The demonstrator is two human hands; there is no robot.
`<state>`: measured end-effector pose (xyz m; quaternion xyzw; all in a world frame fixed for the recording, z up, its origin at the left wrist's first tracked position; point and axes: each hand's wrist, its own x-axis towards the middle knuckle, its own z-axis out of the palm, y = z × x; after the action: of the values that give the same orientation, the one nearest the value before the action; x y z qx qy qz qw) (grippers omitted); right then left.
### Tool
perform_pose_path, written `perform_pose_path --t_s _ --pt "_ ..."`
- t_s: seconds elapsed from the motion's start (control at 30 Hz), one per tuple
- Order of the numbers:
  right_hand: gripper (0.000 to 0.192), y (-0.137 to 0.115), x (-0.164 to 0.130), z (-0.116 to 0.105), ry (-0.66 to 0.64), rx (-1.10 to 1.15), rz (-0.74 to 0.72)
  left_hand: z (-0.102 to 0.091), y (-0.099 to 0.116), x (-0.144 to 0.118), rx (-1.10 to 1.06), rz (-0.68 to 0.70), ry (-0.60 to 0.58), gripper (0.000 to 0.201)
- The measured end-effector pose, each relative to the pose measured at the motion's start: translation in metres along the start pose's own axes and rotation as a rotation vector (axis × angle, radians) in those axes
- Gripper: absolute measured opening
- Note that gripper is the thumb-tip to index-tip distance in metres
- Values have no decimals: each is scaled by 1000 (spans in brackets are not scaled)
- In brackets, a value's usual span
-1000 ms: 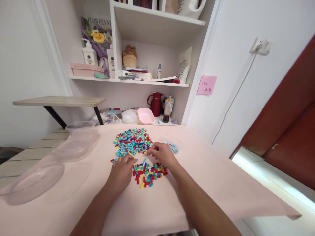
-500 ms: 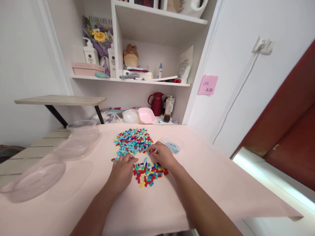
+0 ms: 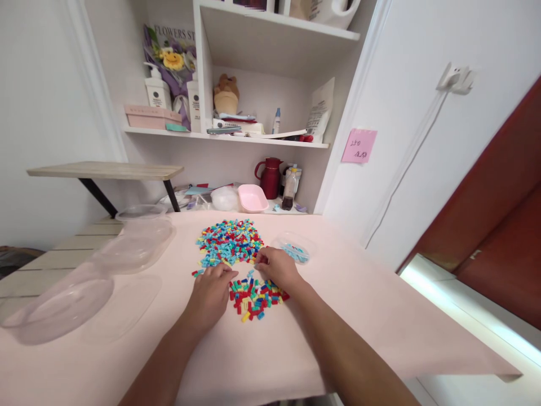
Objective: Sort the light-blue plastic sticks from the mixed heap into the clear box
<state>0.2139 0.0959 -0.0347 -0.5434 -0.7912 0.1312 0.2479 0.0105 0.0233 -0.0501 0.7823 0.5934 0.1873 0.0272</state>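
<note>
Over the last second my right hand (image 3: 276,267) drew back a little from the far pile of coloured beads (image 3: 230,241), its fingers curled at that pile's near edge; whether they pinched a bead I could not tell. My left hand (image 3: 211,292) stayed flat, fingers loosely bent, with the smaller bead heap (image 3: 256,296) just right of them on the tabletop (image 3: 359,316)

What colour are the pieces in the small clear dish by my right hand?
Light blue, in the small clear dish beside the right hand; seen in the head view.

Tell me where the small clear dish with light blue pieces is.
The small clear dish sits on the pink table, just beyond the right hand, right of the big pile.
</note>
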Motion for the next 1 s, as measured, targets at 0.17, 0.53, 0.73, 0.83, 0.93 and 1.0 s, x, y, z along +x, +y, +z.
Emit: perform_pose_path --t_s 0.17,0.53,0.73,0.83,0.93,1.0 --pt "3 -2 -1 -8 144 87 -62 2 -2 0 -3 10 4 46" --pt "25 35 -11 -58 826 35 159 -2 3 -1 4 -5 -21 47" --pt "28 32 -6 -49 784 134 38 -1 1 -1 20 7 -15 45" --pt "23 22 -5 -39 614 213 -73 -2 2 -1 23 4 -21 45" --pt "18 12 -4 -28 396 254 -158 -2 3 0 22 1 -23 45" --pt "16 9 -3 -22 266 238 -196 -2 3 0 22 1 -23 46"
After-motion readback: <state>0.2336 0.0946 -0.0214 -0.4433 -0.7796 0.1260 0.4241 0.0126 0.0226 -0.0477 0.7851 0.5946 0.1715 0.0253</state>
